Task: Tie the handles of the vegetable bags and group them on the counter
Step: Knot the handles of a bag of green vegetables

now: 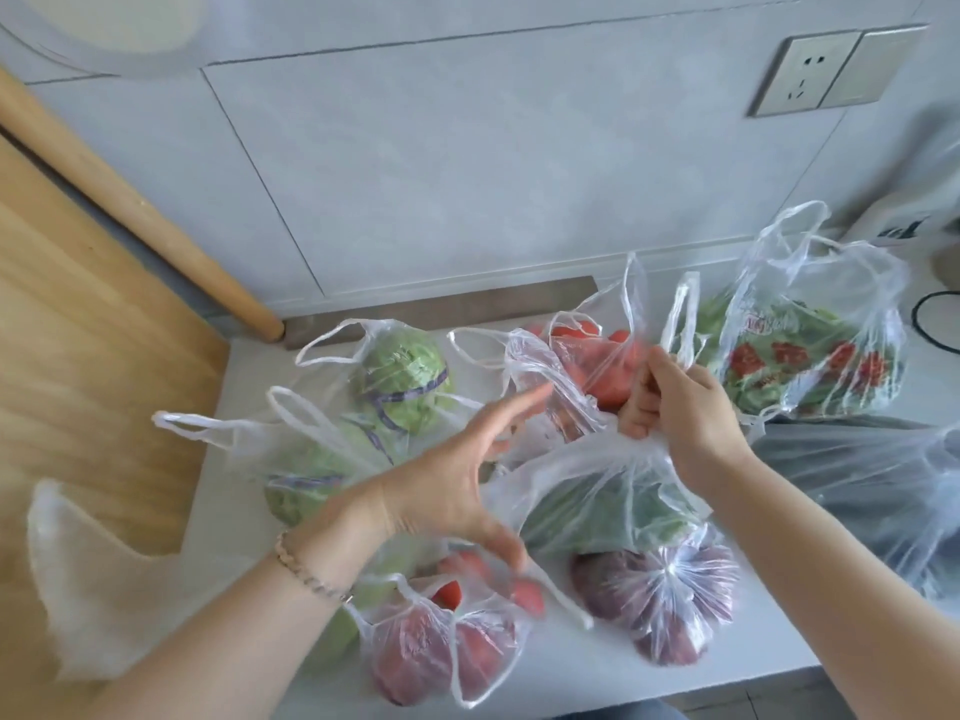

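Several clear plastic bags of vegetables lie on the white counter (727, 652). My right hand (675, 402) grips the gathered handles of the bag of green vegetables (597, 506) in the middle. My left hand (457, 475) hovers open just left of that bag, fingers spread. Behind them lies a bag of tomatoes (597, 366) with loose handles. Two cabbage bags (400, 381) (306, 480) lie at the left. A near tomato bag (441, 641) and a knotted bag of purple vegetables (670, 589) lie at the front.
A printed bag of greens (810, 356) stands at the back right, and a bag with dark contents (893, 501) lies at the right. A wooden board (78, 356) leans at the left. A wall socket (831, 70) and a black cable (930, 324) are at the right.
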Motion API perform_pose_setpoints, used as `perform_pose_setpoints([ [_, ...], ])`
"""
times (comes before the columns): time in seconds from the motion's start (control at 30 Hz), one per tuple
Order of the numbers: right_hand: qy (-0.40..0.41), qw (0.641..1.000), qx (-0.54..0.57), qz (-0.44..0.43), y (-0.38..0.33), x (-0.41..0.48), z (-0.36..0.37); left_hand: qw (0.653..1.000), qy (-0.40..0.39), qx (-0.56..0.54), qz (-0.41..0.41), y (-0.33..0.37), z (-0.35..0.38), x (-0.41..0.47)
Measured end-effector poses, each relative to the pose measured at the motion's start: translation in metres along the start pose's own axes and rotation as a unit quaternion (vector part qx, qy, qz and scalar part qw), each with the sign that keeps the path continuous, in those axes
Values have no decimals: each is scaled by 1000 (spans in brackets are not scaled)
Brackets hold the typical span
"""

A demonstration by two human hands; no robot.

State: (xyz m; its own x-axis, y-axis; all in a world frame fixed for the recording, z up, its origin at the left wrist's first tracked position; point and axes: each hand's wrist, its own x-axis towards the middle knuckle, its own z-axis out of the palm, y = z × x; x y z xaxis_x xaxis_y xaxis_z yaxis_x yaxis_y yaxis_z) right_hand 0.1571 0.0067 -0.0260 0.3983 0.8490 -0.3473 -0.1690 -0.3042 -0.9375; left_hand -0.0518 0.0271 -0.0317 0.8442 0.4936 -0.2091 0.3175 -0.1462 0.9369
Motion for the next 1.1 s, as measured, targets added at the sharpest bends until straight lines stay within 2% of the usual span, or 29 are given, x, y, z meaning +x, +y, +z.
perform_pose_setpoints([
  [0.03,3,1000,-8,7,1,2,-5,993,-25,111,-18,4,6,1],
  [0.07,6,1000,-16,13,1,4,-10,969,-56,238,-32,2,12,1],
  [0.1,8,999,-28,16,1,6,-15,928,-88,359,-44,3,14,2],
  [0.17,-2,998,-68,20,2,13,-24,843,-128,521,-46,-1,15,2],
  [0.2,-14,996,-91,20,2,16,-27,813,-113,570,-15,-6,14,4],
  [0.23,-29,993,-115,17,4,18,-29,791,-64,606,56,-10,13,6],
  [0.27,-42,989,-143,9,6,20,-31,783,1,614,100,-15,12,10],
  [0.3,-55,984,-170,-4,9,21,-32,798,61,583,139,-16,12,12],
  [0.33,-71,979,-190,-17,11,21,-33,850,100,500,134,-14,12,14],
  [0.37,-87,977,-195,-25,14,20,-33,913,138,370,99,-12,15,17],
  [0.4,-103,977,-183,-25,16,19,-33,962,156,221,35,-8,20,20],
  [0.43,-118,981,-156,-17,19,19,-32,978,191,79,-4,-1,25,25],
  [0.5,-132,984,-116,-2,24,18,-31,950,273,-153,-9,7,33,34],
  [0.57,-135,985,-100,26,30,18,-29,889,299,-348,-1,11,39,42],
  [0.63,-141,985,-78,56,36,14,-26,830,323,-453,-19,9,48,49],
  [0.7,-151,982,-98,52,44,9,-23,819,338,-459,-72,7,59,54],
  [0.8,-176,971,-164,5,58,-3,-13,846,329,-394,-145,5,76,55],
  [0.9,-191,964,-185,-16,70,-15,-5,869,333,-309,-194,3,86,56],
  [0.97,-212,965,-153,-19,72,-19,-6,867,345,-283,-222,1,85,55],
  [1.03,-240,966,-99,-11,70,-23,-10,859,339,-299,-240,-2,81,54],
  [1.1,-254,963,-90,-21,68,-28,-13,857,322,-318,-247,-2,77,53],
])
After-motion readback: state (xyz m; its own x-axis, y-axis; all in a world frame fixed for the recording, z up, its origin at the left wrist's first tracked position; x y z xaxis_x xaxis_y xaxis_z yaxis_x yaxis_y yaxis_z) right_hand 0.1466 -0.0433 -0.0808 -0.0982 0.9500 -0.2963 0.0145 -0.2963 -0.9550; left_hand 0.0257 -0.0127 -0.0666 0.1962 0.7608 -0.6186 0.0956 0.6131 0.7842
